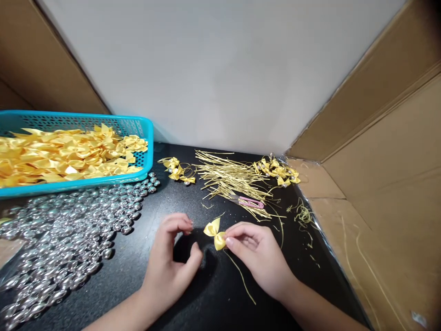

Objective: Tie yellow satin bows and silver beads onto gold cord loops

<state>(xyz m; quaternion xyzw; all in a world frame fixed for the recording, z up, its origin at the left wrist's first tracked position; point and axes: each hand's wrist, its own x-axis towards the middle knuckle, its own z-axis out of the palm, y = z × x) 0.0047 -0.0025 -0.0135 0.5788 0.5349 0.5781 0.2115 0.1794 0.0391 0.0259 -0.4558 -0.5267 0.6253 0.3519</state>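
Between thumb and fingers my right hand pinches a yellow ribbon bow just above the black tabletop. A thin gold cord trails from below that hand toward the front of the table. To the left of the bow, my left hand is curved, its thumb and fingers apart with nothing between them. Beyond the hands, pink-handled thread snips lie on a pile of cut gold cords.
A turquoise basket full of yellow bows stands at the left. Many silver beads spread before it. Finished-looking bows with beads and cord lie at the back right, others behind the hands. Cord scraps lie right, near cardboard walls.
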